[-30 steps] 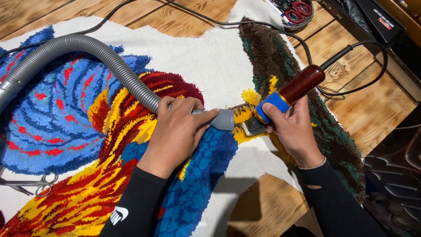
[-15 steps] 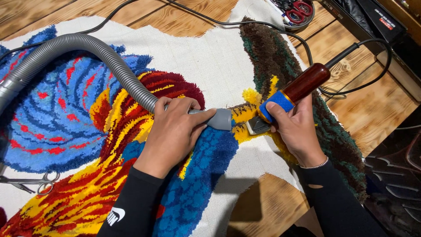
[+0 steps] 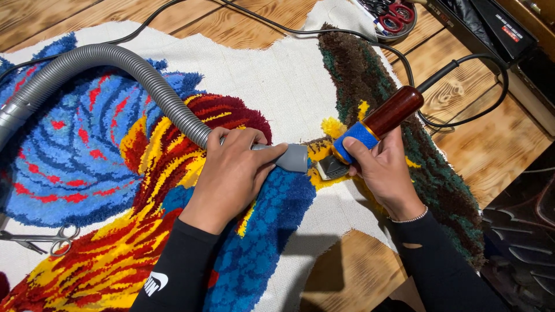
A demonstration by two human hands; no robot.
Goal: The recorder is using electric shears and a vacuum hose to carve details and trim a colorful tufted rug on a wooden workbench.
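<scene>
As I look down through the head camera, both of the person's bare hands work over a tufted rug [image 3: 87,156] spread on a wooden floor [image 3: 474,127]. The left hand [image 3: 231,173] is closed around the grey vacuum nozzle [image 3: 289,157], fingers wrapped over the top and thumb lying along its side, with the ribbed grey hose [image 3: 144,81] arching away to the upper left across the blue and red pile. The right hand [image 3: 384,173] grips an electric trimmer [image 3: 376,128] by its blue collar, fingers curled tight about it; the dark red-brown handle tilts up and to the right, and a black cord [image 3: 462,118] loops off its end. The trimmer's metal blade head [image 3: 330,167] rests on the yellow pile, just beside the nozzle's mouth, the two tools almost touching. Both sit near the middle of the rug, where blue, yellow and bare white backing cloth meet, with a brown and green strip of pile to the right. A pair of metal scissors [image 3: 40,240] lies on the rug's left edge, well apart from the hands. Red-handled scissors [image 3: 396,14] sit in a tray at the top.
</scene>
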